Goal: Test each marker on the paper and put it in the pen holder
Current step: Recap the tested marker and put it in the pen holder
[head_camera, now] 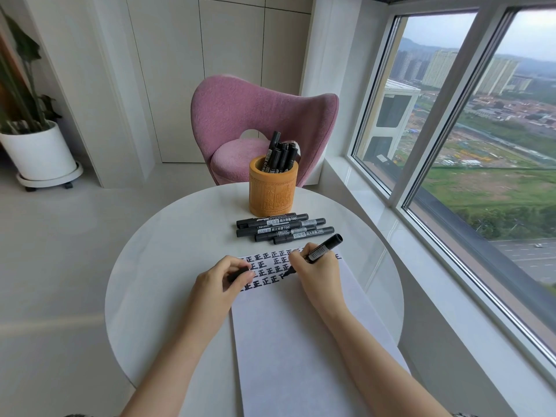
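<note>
**Q:** Layout?

**Me:** Round worktop [156, 236]. The paper [301, 341] is in front of me, top rows full of marks. Pen holder [272, 194] at the far edge; spare markers [279, 228] lie btwn it & the paper.

**Q:** Hands?

**Me:** Apart. My right hand [319, 272] pinches the marker [323, 248], tip on paper. My left hand [222, 281] pinches what's prob. its cap [237, 273]. Short, light strokes in a free spot, then recap tight.

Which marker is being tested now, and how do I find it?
Look at the round white table, then the paper with rows of black marks. There the right hand holds one marker, slanted, tip on the paper. It alone is uncapped, its cap in the left hand; the other markers lie flat by the pen holder or stand inside it.
</note>
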The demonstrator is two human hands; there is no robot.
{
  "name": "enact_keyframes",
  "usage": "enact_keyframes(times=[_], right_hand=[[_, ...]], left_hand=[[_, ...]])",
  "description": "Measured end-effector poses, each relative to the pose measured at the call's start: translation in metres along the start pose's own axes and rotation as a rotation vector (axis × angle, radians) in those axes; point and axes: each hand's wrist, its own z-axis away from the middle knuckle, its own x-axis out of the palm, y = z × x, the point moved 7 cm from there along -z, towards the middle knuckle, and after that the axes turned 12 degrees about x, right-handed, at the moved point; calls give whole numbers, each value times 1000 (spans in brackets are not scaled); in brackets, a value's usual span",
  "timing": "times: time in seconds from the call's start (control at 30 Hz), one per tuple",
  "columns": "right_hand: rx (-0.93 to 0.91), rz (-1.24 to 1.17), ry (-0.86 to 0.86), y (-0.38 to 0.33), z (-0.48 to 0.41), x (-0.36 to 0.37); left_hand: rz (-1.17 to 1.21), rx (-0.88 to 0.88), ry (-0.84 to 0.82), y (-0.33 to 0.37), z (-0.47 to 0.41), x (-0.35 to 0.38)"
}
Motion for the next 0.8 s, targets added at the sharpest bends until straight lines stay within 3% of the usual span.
enact_keyframes(times=[0.8], right_hand=[[-2,-1,-41,-1,1,1]], left_hand=[[-4,-27,4,1,0,0]])
